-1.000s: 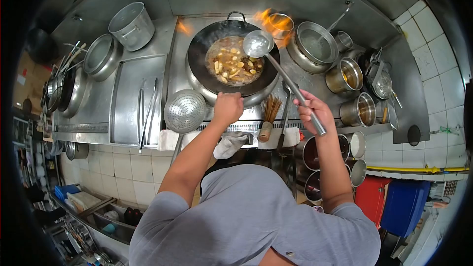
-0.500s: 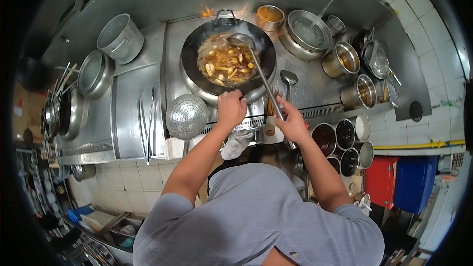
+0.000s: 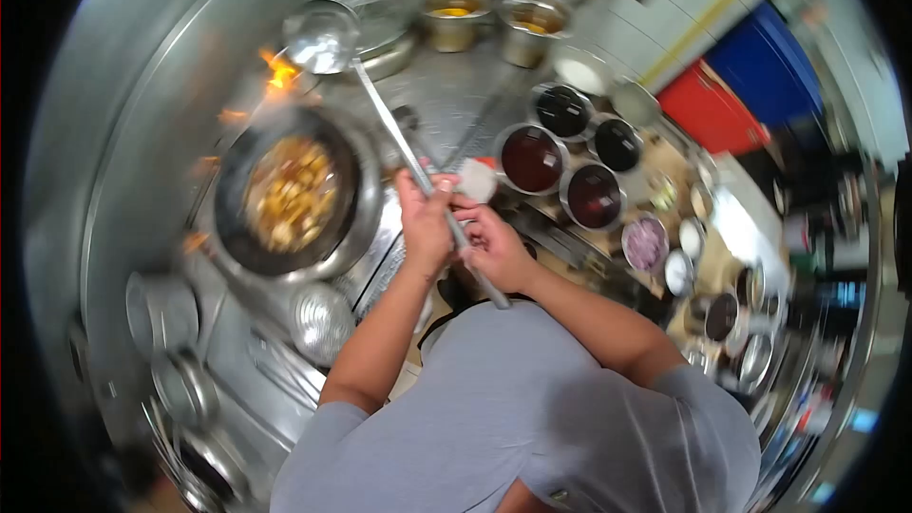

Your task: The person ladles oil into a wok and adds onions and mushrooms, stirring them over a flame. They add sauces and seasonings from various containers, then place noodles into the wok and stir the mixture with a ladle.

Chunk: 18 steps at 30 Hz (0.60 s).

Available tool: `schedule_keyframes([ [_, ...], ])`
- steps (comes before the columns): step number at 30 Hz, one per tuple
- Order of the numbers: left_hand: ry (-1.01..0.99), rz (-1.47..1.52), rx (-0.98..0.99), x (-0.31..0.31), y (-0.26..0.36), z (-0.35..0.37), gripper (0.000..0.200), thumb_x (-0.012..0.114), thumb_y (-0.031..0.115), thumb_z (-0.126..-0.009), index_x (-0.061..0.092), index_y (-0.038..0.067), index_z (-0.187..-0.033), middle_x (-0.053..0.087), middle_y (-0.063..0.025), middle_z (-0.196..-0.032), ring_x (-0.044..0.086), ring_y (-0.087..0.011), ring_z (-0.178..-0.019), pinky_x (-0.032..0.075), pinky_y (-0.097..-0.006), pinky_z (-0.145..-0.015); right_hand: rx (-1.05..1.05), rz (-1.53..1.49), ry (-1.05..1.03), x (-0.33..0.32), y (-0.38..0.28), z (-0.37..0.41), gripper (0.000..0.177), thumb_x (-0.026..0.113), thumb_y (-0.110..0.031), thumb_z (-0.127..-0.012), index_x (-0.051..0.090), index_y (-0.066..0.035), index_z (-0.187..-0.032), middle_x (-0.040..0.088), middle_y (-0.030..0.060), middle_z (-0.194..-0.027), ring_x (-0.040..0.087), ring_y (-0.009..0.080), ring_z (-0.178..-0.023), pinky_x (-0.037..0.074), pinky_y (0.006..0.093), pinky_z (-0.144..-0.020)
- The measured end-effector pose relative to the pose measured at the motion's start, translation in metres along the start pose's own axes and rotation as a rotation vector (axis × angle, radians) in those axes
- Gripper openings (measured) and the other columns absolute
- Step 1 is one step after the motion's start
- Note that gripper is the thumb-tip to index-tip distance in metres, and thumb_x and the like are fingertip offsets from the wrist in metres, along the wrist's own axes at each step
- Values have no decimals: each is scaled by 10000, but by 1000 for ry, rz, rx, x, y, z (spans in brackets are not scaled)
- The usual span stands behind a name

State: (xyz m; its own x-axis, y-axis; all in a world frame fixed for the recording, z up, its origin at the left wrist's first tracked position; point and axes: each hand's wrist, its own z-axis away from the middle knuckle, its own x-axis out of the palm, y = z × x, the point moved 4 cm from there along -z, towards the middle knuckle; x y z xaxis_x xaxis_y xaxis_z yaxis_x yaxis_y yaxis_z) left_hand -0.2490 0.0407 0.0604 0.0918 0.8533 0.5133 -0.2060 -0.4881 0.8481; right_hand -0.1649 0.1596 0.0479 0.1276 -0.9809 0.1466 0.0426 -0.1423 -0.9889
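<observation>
Over the grey steel counter [image 3: 446,85], left hand [image 3: 427,228] and right hand [image 3: 499,252] grasp a long silvery metal ladle [image 3: 389,121], best steadied clear of orange flames [image 3: 280,72].

Both forearms [image 3: 385,323] angled inward, left hand [image 3: 427,231] close beside right hand [image 3: 498,252], right fingers [image 3: 477,220] curled.

1 head-worn camera looks steeply down over the chest and stove.

Both hands [image 3: 456,228] on ladle [image 3: 382,119] handle; wok [image 3: 290,192] w/ food, flames [image 3: 279,71] nearby.
</observation>
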Motion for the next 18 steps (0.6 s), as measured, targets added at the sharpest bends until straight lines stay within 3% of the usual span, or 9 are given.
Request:
schedule_keyframes([
  [1, -35, -75, 1, 11, -7, -8, 415, 616, 68, -1108, 379, 96, -1448, 678, -113, -1119, 734, -184, -804, 644, -317, -662, -42, 309, 64, -20, -13, 8, 370, 695, -24, -973, 597, 12, -1328, 707, 42, -971, 640, 99, -766, 545, 286, -728],
  [3, -64, -241, 106, 38, -22, -25, 368, 648, 57, -1094, 446, 81, -1401, 679, -65, -1050, 656, -118, -681, 579, -277, -592, -103, 287, 218, -56, -21, 33, 321, 703, -31, -995, 609, 26, -1296, 711, 30, -946, 618, 77, -751, 539, 283, -720],
  [7, -329, -286, -52, 107, -30, -28, 311, 675, 74, -1079, 540, 67, -1359, 656, -32, -993, 532, -57, -598, 447, -227, -515, -89, 271, 576, -141, -8, 120, 272, 725, -51, -1007, 653, -16, -1268, 706, 23, -946, 617, 61, -777, 530, 271, -723],
  [11, -589, -317, -333, 183, -32, 5, 562, 645, 55, -1066, 475, 51, -1602, 627, -34, -980, 482, -50, -566, 413, -227, -494, 88, -78, 1041, -223, 39, 232, 127, 708, -69, -1014, 670, -51, -1133, 707, 39, -951, 636, 106, -720, 530, 298, -623],
  [12, -671, -321, -407, 198, -36, 10, 580, 650, 57, -1056, 472, 40, -1608, 623, -35, -985, 479, -54, -562, 410, -230, -491, 88, -91, 1084, -238, 38, 258, 127, 708, -69, -1014, 670, -51, -1133, 707, 39, -951, 636, 106, -720, 530, 298, -623],
  [14, -796, -310, -573, 226, -46, 22, 621, 674, 71, -1017, 479, 11, -1603, 617, -39, -1000, 467, -58, -548, 401, -232, -485, 180, -481, 1460, -268, 43, 313, 74, 668, -69, -1031, 665, -50, -1102, 712, 67, -959, 603, 132, -635, 507, 313, -552],
  [15, -837, -340, -655, 240, -50, 29, 627, 677, 72, -1003, 488, 11, -1597, 614, -46, -993, 462, -58, -540, 394, -226, -483, 178, -496, 1480, -284, 47, 328, 74, 668, -69, -1031, 665, -50, -1102, 712, 67, -959, 603, 132, -635, 507, 313, -552],
  [17, -872, -325, -815, 265, -59, 46, 612, 667, 59, -996, 499, 3, -1582, 617, -57, -994, 463, -60, -535, 408, -224, -482, 61, -756, 1798, -315, 63, 361, 140, 671, -107, -1043, 689, -39, -1164, 701, 82, -946, 566, 138, -603, 480, 317, -525],
  [18, -879, -338, -822, 276, -65, 50, 612, 667, 59, -996, 499, 3, -1582, 617, -57, -994, 463, -60, -535, 408, -224, -482, 60, -770, 1806, -330, 67, 367, 140, 671, -107, -1043, 689, -39, -1164, 701, 82, -946, 566, 138, -603, 480, 317, -525],
])
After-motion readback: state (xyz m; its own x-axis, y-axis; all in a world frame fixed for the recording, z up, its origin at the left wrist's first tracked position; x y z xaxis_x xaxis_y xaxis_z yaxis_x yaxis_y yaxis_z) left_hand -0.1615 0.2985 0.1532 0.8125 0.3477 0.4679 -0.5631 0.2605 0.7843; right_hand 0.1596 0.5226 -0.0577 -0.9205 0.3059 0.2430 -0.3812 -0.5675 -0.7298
